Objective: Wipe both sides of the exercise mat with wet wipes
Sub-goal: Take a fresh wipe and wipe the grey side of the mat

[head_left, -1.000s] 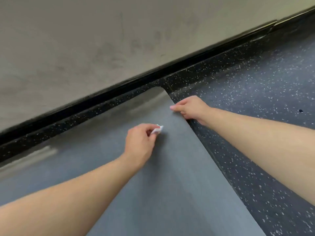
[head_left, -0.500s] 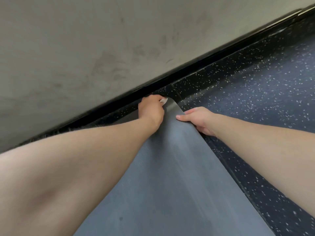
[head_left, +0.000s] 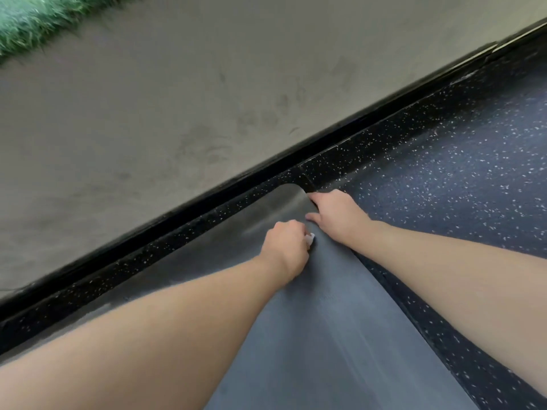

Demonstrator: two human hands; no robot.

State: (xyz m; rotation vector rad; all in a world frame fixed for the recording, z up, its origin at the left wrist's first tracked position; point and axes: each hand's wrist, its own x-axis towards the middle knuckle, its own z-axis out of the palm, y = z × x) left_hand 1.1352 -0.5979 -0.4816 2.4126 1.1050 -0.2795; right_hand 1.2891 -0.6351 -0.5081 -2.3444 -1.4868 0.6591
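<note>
The grey exercise mat [head_left: 310, 335] is laid on the speckled dark floor [head_left: 458, 161], its long axis run from near to a far rounded corner beside the black baseboard [head_left: 207, 193], where a wet wipe [head_left: 398, 239] is clenched in the left hand [head_left: 285, 247] and the right edge is pressed by the relaxed right hand [head_left: 334, 214].

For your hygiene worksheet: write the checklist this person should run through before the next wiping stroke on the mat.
1. Wipe in left hand: ok, pinched in its grip.
2. Wipe touching mat: cannot tell, fingers hide the contact.
3. Right hand steadying the mat's edge: ok.
4. Mat lying flat: ok, as far as shown.
5. Corner by the wall wiped: cannot tell.
6. Underside wiped: cannot tell, hidden.
</note>
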